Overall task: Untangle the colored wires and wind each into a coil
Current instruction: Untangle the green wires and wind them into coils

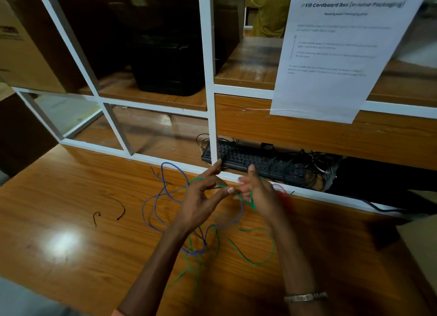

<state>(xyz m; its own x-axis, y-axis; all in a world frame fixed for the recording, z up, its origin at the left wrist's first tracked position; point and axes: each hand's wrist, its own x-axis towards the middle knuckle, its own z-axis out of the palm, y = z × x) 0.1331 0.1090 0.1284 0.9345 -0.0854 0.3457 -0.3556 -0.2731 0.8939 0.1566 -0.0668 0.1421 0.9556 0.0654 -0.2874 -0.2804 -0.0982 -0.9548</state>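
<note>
wooden desk (pixel 71 197) | white-framed shelving (pixel 208 55) | ceiling-light glare (pixel 62 243)

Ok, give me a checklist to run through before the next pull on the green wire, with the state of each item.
1. Left hand pinches the green wire: ok.
2. Right hand holds a loop of the green wire: ok.
3. Green wire free of the blue wire: not ok, they cross under the forearms.
4. Red wire clear of the right hand: cannot tell, it lies close behind it.
5. Any wire already coiled: not ok, blue and green lie in loose loops on the table.
6. Small dark wire pieces apart from the tangle: ok.
</note>
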